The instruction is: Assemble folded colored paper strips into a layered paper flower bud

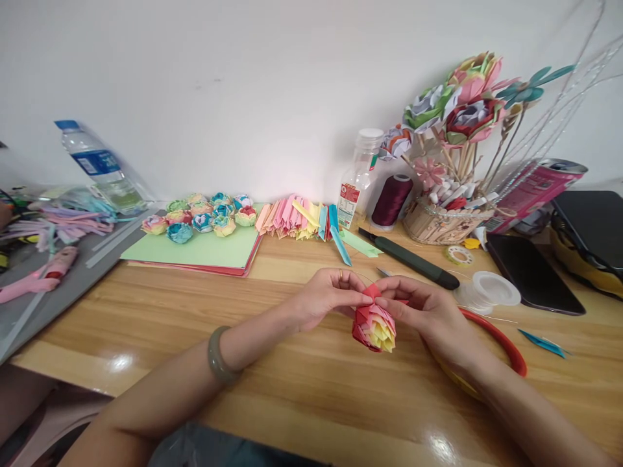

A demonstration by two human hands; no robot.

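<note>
Between my two hands, a little above the table, is a folded paper flower (374,327) with red outer petals, pink ones inside and a yellow centre. My left hand (331,299) pinches its red upper edge between thumb and fingers. From the other side my right hand (417,306) pinches the same red edge, thumb tip close to the left thumb. A thin thread or wire shows by the fingertips. Under my right wrist lie scissors with a red and yellow handle (509,344), partly hidden by the arm.
Finished paper flowers (199,219) sit on green paper sheets (195,251). Folded paper pieces (291,217), a clear bottle (357,175), a maroon thread spool (392,200) and a flower basket (445,220) line the wall. A utility knife (413,258), wire spool (489,290) and phone (533,272) lie right.
</note>
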